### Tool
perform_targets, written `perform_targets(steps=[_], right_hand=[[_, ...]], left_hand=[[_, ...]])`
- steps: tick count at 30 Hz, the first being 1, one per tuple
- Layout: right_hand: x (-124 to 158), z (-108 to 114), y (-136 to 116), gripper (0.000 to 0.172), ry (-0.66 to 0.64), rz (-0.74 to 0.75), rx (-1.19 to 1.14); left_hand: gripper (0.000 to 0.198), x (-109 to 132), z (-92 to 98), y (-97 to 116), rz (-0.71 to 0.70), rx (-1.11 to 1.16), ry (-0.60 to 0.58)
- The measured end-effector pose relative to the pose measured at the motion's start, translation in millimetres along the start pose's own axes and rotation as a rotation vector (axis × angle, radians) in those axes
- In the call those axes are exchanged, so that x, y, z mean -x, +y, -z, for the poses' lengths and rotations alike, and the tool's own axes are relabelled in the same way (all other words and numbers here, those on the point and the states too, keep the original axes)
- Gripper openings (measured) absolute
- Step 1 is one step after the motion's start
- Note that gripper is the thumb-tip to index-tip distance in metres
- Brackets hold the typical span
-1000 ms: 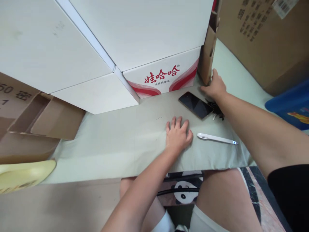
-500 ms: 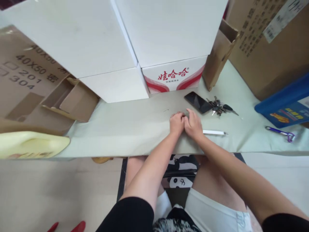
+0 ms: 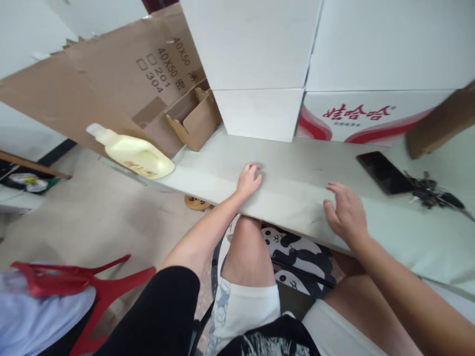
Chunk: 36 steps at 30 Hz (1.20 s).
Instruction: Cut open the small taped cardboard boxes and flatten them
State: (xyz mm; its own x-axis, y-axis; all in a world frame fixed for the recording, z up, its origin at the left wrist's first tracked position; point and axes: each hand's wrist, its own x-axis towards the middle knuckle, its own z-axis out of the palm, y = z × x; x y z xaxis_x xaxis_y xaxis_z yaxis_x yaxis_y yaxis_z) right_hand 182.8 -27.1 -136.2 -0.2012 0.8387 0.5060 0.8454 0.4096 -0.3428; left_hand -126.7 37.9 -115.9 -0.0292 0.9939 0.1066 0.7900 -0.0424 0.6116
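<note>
My left hand [image 3: 249, 180] rests on the pale green covered table [image 3: 293, 190], its fingers loosely bent and a little apart, with nothing visible in it. To the right, my right hand [image 3: 346, 210] is held over the table near its front edge, thumb and fingers spread, also holding nothing. A black phone [image 3: 386, 173] lies beyond the right hand, with a bunch of keys [image 3: 430, 192] touching its right end. Left of my left hand, a pale yellow bottle [image 3: 139, 157] lies on its side at the table's edge.
White boxes [image 3: 258, 114] and a white box with red lettering [image 3: 334, 118] stand along the back. A small open cardboard box [image 3: 200, 121] sits before a large cardboard sheet [image 3: 107, 89]. A red chair [image 3: 104, 296] with cloth on it stands on the floor at lower left.
My hands were together near the phone; now they are apart, the left one farther left and both fingers spread. The view has turned left, bringing the whole bottle and the chair into sight.
</note>
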Motion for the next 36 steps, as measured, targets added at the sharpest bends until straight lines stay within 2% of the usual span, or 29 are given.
perform_targets(steps=[3,6,10,14,16,18,22,26,32,36], right_hand=[[8.9,-28.2,-39.7,0.044,-0.148,0.063,-0.056],[8.4,-50.4,-67.9,0.045,-0.305,0.039,0.020],[8.8,-57.2,-76.0,0.045,-0.348,0.012,0.119],[10.9,-54.8,-73.6,0.043,-0.332,0.045,0.157],[11.2,-55.3,-73.3,0.043,-0.316,0.068,0.173],[11.1,-56.3,-73.5,0.043,-0.297,0.089,0.188],[10.4,-56.4,-74.8,0.042,-0.282,0.116,0.222],[9.7,-54.5,-76.1,0.039,-0.298,0.129,0.256],[8.5,-53.4,-76.6,0.038,-0.305,0.139,0.276],[8.1,-53.0,-76.4,0.037,-0.318,0.127,0.277]], left_hand=[[0.028,-19.0,43.1,-33.2,0.071,-0.072,0.091],[0.026,-36.3,94.7,-56.9,0.131,-0.144,0.215],[0.037,-60.3,158.6,-82.4,0.197,-0.215,0.415],[0.057,-87.5,197.6,-105.3,0.225,-0.254,0.584],[0.067,-102.0,208.0,-115.1,0.240,-0.259,0.634],[0.064,-116.4,214.4,-124.1,0.279,-0.244,0.646],[0.028,-140.5,218.7,-138.4,0.313,-0.197,0.587],[0.012,-152.7,216.6,-145.7,0.310,-0.144,0.591],[0.018,-148.4,216.3,-147.3,0.281,-0.089,0.550],[0.026,-124.8,228.9,-147.7,0.208,-0.139,0.533]])
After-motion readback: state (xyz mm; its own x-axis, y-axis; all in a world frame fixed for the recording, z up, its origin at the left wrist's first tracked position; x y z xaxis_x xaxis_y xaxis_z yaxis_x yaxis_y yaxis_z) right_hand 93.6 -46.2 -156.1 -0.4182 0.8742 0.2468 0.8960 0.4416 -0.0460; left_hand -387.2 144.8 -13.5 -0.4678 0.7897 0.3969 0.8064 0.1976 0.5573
